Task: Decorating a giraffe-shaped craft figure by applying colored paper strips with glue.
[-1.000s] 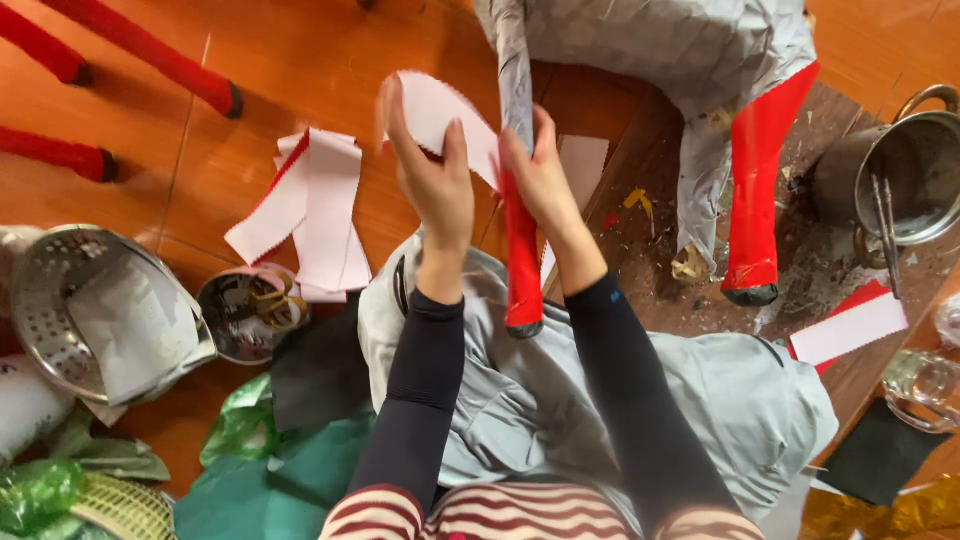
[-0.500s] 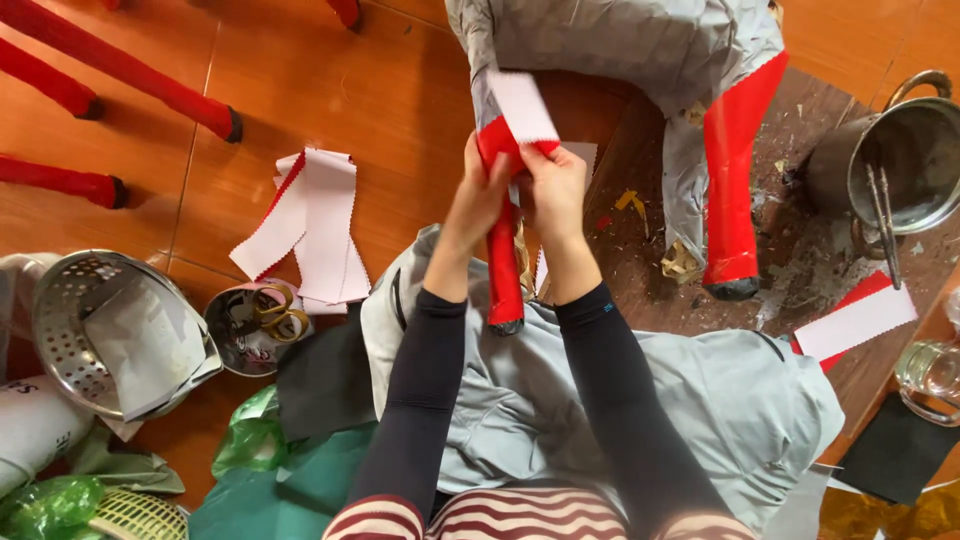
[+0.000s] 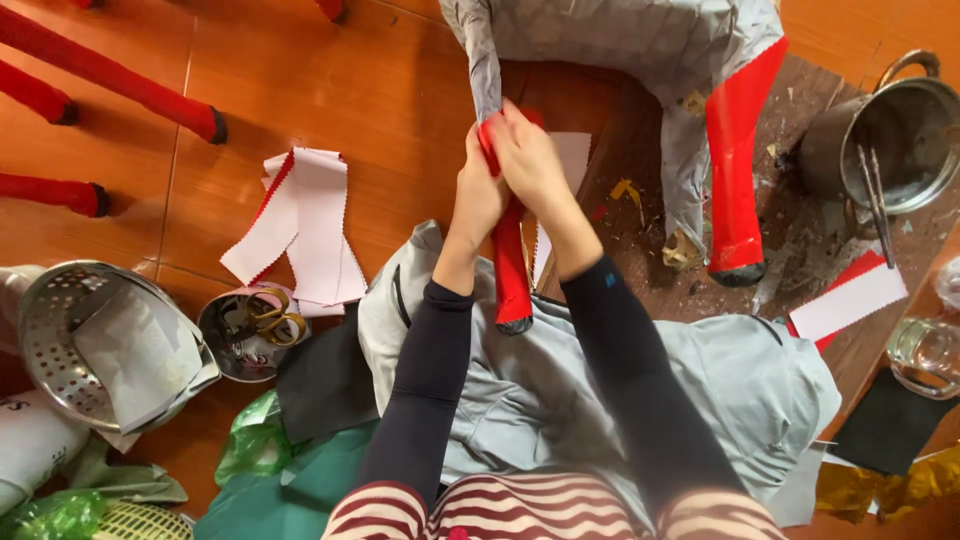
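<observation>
A grey paper-covered figure point(image 3: 640, 40) stands on the wooden floor with its legs toward me. Its near leg point(image 3: 512, 285) is wrapped in red paper from the foot up. My left hand point(image 3: 472, 200) and my right hand point(image 3: 530, 160) are both clasped around the top of this leg. They press a piece of red paper point(image 3: 490, 135) against it, where red meets grey. My fingers hide most of that piece. A second leg point(image 3: 735, 180), to the right, is covered in red as well.
Red-and-white paper strips point(image 3: 300, 220) lie on the floor at left, with another strip point(image 3: 850, 300) at right. A small bowl with scissors point(image 3: 245, 330), a metal colander point(image 3: 90, 340), a steel pot point(image 3: 890, 140), a glass point(image 3: 925, 350) and red chair legs point(image 3: 120, 90) surround me. A grey jacket point(image 3: 560, 390) lies over my lap.
A second ago my hands held a white-backed red piece open beside the leg. They have since wrapped it around the leg's top and closed over it.
</observation>
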